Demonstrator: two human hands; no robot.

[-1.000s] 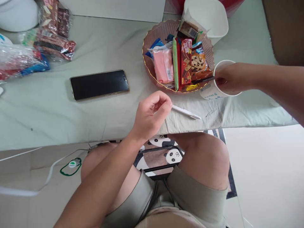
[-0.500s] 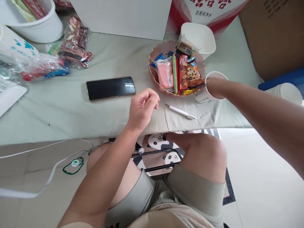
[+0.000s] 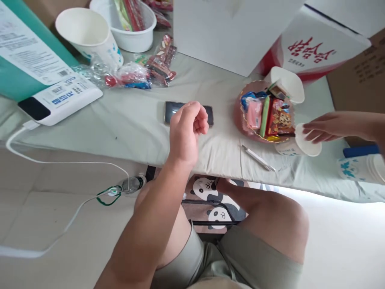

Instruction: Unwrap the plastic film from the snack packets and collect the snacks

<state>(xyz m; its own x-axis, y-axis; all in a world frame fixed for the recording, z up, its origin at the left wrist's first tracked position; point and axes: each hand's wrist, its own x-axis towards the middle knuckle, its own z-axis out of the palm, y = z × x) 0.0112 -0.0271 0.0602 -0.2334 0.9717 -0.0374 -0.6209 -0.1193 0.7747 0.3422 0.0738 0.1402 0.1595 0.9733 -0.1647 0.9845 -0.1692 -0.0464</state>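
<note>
My right hand point(image 3: 331, 125) is open, its fingers stretched out at the mouth of a white paper cup point(image 3: 285, 149). The fingertips overlap the cup's rim; I cannot tell whether they touch it. Tilted towards the right, the cup leans by a pink glass bowl with a gold wavy rim point(image 3: 240, 120). In the bowl lie several wrapped snacks, among them a red cookie packet point(image 3: 281, 116) and a pink packet point(image 3: 254, 114). My left hand point(image 3: 188, 132) hangs in a loose fist in front of a black phone point(image 3: 207, 114), with nothing visible in it.
A white pen point(image 3: 258, 157) lies before the bowl, and a square white tub point(image 3: 288, 82) stands behind it. Stacked paper cups point(image 3: 357, 167) lie far right. At left are a power bank point(image 3: 64, 100) with a white cable, wrapped snacks point(image 3: 162, 60) and a paper bucket point(image 3: 87, 34).
My right hand has come out of the paper cup, its fingers now showing at the rim. The view has shifted to the left, and my left hand now overlaps the phone.
</note>
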